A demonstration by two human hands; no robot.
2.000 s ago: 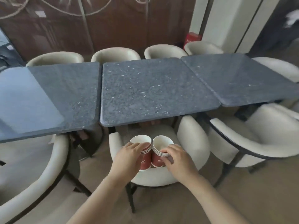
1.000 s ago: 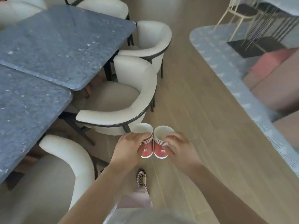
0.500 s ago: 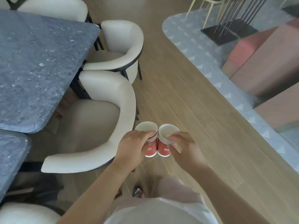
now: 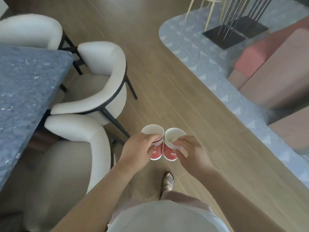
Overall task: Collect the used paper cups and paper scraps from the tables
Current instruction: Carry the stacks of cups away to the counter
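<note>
We see both hands held out in front of the body, over the wooden floor [image 4: 158, 81], each carrying its own stack of nested paper cups. Our left hand [image 4: 138, 151] has its fingers and thumb curled round the left cup stack [image 4: 156, 152], gripping it just under the rims. Our right hand [image 4: 192, 153] is wrapped round the right cup stack [image 4: 170, 153] in the same way, its fingertips lying across the layered rims. The cups are red outside and white inside, with several white rims showing one under another on each stack. The two stacks sit side by side with their top rims touching and their mouths open toward us. They are off the table [image 4: 25, 91], the dark blue speckled slab at the left edge, and hang to its right, past the chairs. A near white chair [image 4: 80, 131] and a far white chair [image 4: 107, 64] with dark frames are drawn up to that table, and the back of a third chair [image 4: 30, 29] shows behind it. Below the cups, one sandalled foot [image 4: 168, 181] stands on the boards. At the upper right lies a pale patterned rug [image 4: 209, 64], which carries a black metal stand [image 4: 234, 33] and pink and brown upholstered blocks [image 4: 275, 72].
</note>
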